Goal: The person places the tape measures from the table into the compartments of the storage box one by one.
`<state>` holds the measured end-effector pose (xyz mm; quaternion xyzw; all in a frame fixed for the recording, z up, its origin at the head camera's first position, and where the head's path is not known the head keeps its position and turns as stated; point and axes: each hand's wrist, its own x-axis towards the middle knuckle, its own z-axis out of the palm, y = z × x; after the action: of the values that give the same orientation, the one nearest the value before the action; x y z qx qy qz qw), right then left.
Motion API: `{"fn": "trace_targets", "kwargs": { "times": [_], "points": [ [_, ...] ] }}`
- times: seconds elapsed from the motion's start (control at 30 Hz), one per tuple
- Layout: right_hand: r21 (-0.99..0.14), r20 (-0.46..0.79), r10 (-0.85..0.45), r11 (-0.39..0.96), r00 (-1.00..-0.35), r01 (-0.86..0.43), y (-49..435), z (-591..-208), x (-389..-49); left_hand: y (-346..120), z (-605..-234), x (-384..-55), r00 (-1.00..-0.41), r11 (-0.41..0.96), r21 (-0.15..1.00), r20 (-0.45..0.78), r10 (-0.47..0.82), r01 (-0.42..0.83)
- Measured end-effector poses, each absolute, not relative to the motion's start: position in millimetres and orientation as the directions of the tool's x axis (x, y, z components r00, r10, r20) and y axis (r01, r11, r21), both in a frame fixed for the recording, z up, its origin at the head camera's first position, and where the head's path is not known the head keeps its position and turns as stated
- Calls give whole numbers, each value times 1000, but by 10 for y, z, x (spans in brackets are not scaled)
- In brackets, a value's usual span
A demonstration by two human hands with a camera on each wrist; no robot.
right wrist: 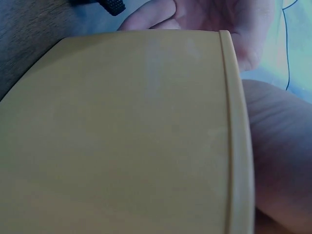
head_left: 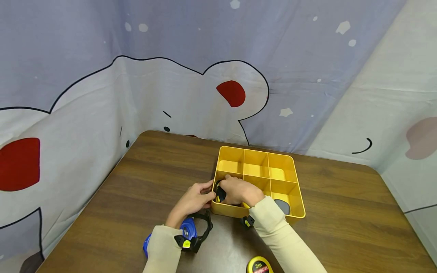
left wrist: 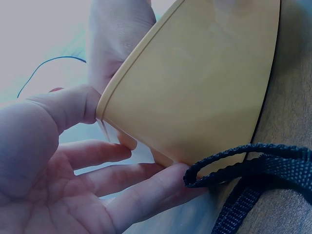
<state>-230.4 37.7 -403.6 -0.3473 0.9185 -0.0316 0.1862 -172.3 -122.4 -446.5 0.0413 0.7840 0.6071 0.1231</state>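
A yellow six-compartment box (head_left: 295, 197) sits on the table. My left hand (head_left: 192, 197) holds its near left corner, the thumb at the rim and the other fingers along the outer wall, as the left wrist view shows. My right hand (head_left: 239, 189) reaches down into the front left compartment, against a black-and-yellow object (head_left: 220, 192) that looks like a tape measure. Its fingertips are hidden there, and the box wall covers most of that hand in the right wrist view. A grey rounded object (head_left: 282, 206) lies in the front right compartment. Something yellow (head_left: 245, 205) shows in the front middle one.
Beneath my left wrist is a blue tape measure (head_left: 188, 228), with another blue object (head_left: 146, 245) beside the sleeve. A yellow-and-black 2m measuring tape (head_left: 259, 265) lies at the near edge of view. The black wrist strap (left wrist: 263, 165) hangs by the box. A printed curtain (head_left: 191, 94) stands behind the table.
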Motion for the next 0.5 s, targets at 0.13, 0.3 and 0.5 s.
{"fn": "trace_targets", "kwargs": {
  "times": [0.13,0.3,0.5],
  "points": [
    [-184,-325,-643,762,-693,-621,375,-4043,-2286,-1216,-4465,-1707,-968,259,962,-141,208,-84],
    [-185,-338,-654,751,-676,-634,389,-4047,-2286,-1194,-4379,-1663,-966,271,958,-153,208,-93],
    [-278,-324,-706,707,-629,-651,442,-4003,-2326,-1170,-4082,-1548,-965,293,952,-150,214,-83]
  ]
}}
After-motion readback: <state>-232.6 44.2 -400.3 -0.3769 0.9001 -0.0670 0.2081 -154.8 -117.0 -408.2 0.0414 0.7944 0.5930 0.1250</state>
